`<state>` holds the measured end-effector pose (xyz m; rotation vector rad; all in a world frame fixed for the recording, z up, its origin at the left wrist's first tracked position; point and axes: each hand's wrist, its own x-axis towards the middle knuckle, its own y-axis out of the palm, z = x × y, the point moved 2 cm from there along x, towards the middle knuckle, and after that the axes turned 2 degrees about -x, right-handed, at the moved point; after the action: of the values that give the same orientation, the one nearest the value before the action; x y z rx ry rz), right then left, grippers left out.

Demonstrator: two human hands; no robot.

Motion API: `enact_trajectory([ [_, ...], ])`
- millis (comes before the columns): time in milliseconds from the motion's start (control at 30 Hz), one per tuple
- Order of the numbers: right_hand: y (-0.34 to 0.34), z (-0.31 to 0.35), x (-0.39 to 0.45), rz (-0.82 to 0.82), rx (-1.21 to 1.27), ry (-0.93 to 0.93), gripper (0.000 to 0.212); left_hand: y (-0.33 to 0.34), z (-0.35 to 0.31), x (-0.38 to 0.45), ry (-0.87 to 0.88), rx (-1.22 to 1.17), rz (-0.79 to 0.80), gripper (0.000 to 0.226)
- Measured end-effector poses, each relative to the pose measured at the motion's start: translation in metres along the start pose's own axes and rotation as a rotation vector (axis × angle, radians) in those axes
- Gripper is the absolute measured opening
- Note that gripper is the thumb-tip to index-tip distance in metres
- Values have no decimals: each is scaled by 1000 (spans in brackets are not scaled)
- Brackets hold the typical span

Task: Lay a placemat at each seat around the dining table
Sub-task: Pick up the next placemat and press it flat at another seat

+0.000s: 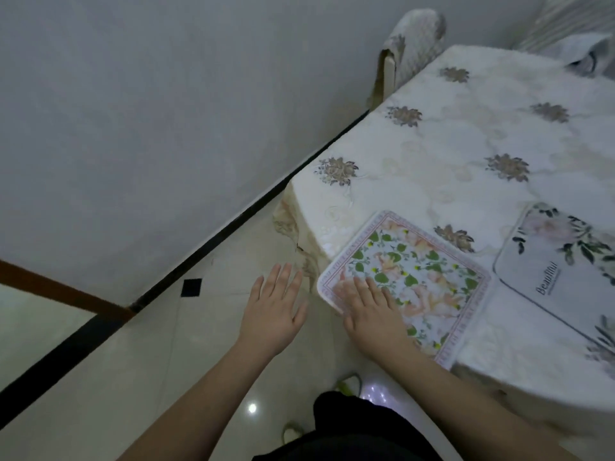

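Head-camera view: two placemats lie on the dining table (pixel 466 154), which is draped in a white cloth with brown embroidered flowers and fills the frame from about one to four o'clock. The rectangular placemat with green leaves, peach flowers and a pink lettered border (pixel 412 281) sits at the table's near corner, around four o'clock, and its near edge overhangs the table edge. The right hand (pixel 369 311) lies flat on it with fingers straight and pressed to the surface, gripping nothing. The left hand (pixel 274 309) hovers off the table at about seven o'clock, over the pale floor tiles (pixel 186 361), fingers straight and spread, holding nothing.

Just beside the first mat, at three o'clock, lies a white rectangular placemat with dark leaf sprigs and the printed word "Beautiful" (pixel 559 271), partly cut by the frame.

By my judgement the task is under way: one mat looks settled, and the leafy one is being positioned and probably needs squaring.

Count: two placemats, two hands and one fabric-covered chair (pixel 409 44) at twelve o'clock, with no mat near it. Other seats are out of view.
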<state>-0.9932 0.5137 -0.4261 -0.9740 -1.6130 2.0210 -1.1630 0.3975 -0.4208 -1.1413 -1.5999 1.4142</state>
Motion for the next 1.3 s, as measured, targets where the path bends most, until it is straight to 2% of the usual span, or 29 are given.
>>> enact_trajectory([
  [67, 0, -18, 7, 21, 43, 31, 69, 3, -14, 24, 68, -5, 6, 60],
  [200, 2, -59, 19, 40, 69, 115, 62, 7, -39, 70, 155, -5, 70, 59],
  [367, 3, -98, 24, 43, 151, 236, 86, 18, -65, 114, 233, 2, 128, 58],
  [500, 5, -120, 26, 30, 146, 344, 81, 34, -82, 137, 343, 45, 172, 58],
  [800, 12, -122, 23, 41, 227, 548, 84, 61, -91, 187, 610, 40, 244, 59],
  [933, 14, -113, 28, 40, 275, 641, 76, 66, -84, 208, 719, 58, 293, 62],
  [1000, 19, -107, 29, 24, 280, 687, 81, 69, -78, 215, 779, 69, 303, 63],
  [1300, 26, -107, 16, 68, 329, 744, 81, 71, -68, 225, 882, 49, 282, 64],
])
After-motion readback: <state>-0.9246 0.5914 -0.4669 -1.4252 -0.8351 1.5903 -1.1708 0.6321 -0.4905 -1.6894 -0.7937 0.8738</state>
